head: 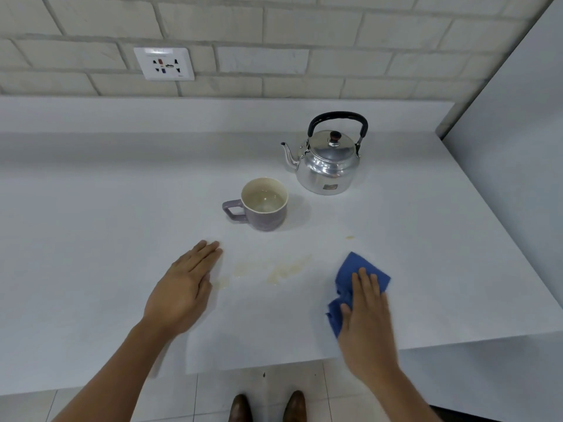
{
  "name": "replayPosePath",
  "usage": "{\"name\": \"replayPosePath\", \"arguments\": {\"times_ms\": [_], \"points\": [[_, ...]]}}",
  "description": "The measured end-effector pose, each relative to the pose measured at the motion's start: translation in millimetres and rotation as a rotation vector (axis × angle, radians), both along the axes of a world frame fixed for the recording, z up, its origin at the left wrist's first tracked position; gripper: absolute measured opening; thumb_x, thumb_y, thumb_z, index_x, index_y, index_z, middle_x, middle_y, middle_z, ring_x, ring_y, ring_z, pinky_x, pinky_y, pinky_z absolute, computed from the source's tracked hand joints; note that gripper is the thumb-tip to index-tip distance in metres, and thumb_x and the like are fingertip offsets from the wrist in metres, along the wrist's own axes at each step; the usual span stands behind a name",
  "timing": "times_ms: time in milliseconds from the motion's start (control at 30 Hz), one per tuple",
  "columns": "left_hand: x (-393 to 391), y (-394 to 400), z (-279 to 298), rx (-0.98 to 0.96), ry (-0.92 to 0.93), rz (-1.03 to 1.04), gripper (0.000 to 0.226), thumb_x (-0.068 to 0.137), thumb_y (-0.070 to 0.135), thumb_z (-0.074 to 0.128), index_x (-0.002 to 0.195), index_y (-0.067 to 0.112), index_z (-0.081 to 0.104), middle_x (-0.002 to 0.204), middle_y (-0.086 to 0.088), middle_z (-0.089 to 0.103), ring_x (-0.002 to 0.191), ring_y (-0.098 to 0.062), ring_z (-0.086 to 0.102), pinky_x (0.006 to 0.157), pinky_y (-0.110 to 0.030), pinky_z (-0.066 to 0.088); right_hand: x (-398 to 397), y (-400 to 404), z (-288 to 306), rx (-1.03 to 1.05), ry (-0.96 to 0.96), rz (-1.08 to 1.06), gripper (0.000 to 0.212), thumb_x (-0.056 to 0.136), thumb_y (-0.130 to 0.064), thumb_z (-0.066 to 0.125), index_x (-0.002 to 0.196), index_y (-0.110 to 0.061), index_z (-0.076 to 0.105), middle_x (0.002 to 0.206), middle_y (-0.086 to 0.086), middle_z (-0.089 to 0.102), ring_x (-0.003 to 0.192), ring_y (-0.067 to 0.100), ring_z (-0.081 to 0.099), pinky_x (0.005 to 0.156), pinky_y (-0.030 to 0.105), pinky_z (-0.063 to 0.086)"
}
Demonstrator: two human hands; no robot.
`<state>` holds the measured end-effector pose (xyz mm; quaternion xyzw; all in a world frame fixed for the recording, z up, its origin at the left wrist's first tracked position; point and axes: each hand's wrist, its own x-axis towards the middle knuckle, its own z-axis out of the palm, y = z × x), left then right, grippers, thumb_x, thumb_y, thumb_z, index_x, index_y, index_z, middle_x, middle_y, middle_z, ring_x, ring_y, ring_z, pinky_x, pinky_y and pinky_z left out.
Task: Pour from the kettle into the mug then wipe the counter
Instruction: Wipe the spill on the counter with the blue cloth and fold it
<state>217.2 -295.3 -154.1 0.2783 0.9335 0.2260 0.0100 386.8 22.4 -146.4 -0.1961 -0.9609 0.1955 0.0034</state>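
A shiny metal kettle (327,161) with a black handle stands upright on the white counter (106,239), spout pointing left. In front of it, to the left, sits a purple mug (264,205) holding pale liquid, its handle turned left. Yellowish spill marks (274,271) streak the counter between my hands. My right hand (367,324) presses flat on a crumpled blue cloth (362,269) at the right of the spill. My left hand (185,287) rests flat on the counter left of the spill, fingers together, holding nothing.
A brick-pattern wall with a power socket (164,63) runs behind the counter. A grey panel (518,132) closes off the right side. The counter's front edge is near my body; tiled floor and my brown shoes (268,406) show below it.
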Motion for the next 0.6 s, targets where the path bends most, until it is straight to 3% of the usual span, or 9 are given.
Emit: {"name": "replayPosePath", "arguments": {"times_ms": [100, 233, 367, 500, 600], "points": [[1, 3, 0, 0.009, -0.002, 0.011, 0.055, 0.101, 0.027, 0.03, 0.153, 0.02, 0.045, 0.162, 0.012, 0.037, 0.155, -0.008, 0.022, 0.124, -0.036, 0.024, -26, 50, -1, -0.041, 0.049, -0.104, 0.063, 0.106, -0.023, 0.043, 0.159, -0.006, 0.013, 0.169, 0.01, 0.009, 0.155, 0.022, 0.005, 0.126, 0.044, 0.007], [0, 3, 0, 0.018, 0.003, 0.015, 0.054, 0.101, 0.029, 0.03, 0.152, 0.019, 0.046, 0.162, 0.011, 0.038, 0.154, -0.008, 0.023, 0.125, -0.034, 0.023, -96, 70, 1, -0.023, -0.032, -0.087, 0.062, 0.109, -0.031, 0.032, 0.16, -0.004, 0.01, 0.169, 0.013, 0.006, 0.156, 0.027, 0.002, 0.126, 0.041, 0.0], [1, 3, 0, 0.024, -0.005, 0.016, 0.054, 0.101, 0.029, 0.03, 0.152, 0.019, 0.045, 0.162, 0.01, 0.038, 0.155, -0.007, 0.022, 0.125, -0.034, 0.023, -122, 36, 1, 0.011, 0.011, 0.147, 0.059, 0.109, -0.031, 0.028, 0.16, -0.007, 0.011, 0.17, 0.007, 0.006, 0.156, 0.023, 0.001, 0.126, 0.037, -0.001], [1, 2, -1, 0.02, 0.004, 0.009, 0.055, 0.101, 0.03, 0.03, 0.153, 0.019, 0.045, 0.162, 0.01, 0.037, 0.155, -0.007, 0.022, 0.125, -0.027, 0.018, -84, 9, -3, 0.011, 0.028, 0.413, 0.055, 0.109, -0.03, 0.027, 0.16, -0.017, 0.009, 0.169, -0.005, 0.003, 0.156, 0.013, -0.002, 0.126, 0.032, 0.0], [0, 1, -2, 0.018, 0.002, 0.009, 0.055, 0.101, 0.029, 0.029, 0.153, 0.02, 0.044, 0.162, 0.012, 0.037, 0.155, -0.005, 0.021, 0.125, -0.024, 0.014, -43, 28, -5, -0.033, 0.041, 0.466, 0.052, 0.108, -0.035, 0.024, 0.159, -0.022, 0.019, 0.167, -0.012, 0.008, 0.155, 0.005, 0.001, 0.126, 0.03, 0.003]]}}
